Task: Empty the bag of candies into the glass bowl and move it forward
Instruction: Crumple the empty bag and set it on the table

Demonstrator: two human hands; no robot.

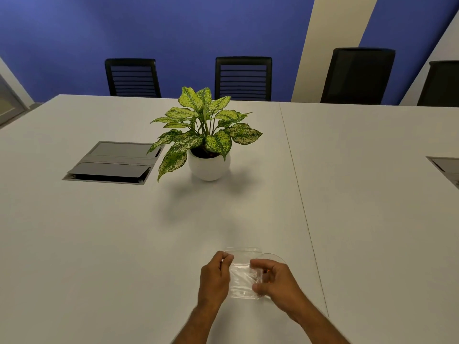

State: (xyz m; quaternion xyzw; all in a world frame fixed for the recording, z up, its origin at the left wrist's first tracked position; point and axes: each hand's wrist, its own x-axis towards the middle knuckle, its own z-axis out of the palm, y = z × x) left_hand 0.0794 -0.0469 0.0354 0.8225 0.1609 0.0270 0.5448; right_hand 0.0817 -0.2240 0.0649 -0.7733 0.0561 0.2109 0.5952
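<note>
We hold a clear zip bag point(243, 274) over the white table point(99, 244), left hand point(215, 276) pinching its top corner, right hand point(275, 281) gripping its side, glass bowl point(273, 256) rim just behind, potted plant point(206, 135) well beyond.

Two bare forearms reach in from the near edge, angled toward each other. The left hand point(215, 278) sits left of centre, back of the hand toward the camera, its thumb and forefinger pinched together at the far tip. The right hand point(274, 281) sits just beside it on the right, fingers curled inward toward the left, thumb on the far side and fingertips point(257, 289) bent underneath in a closed grip. Both wrists are straight and unsleeved.
</note>
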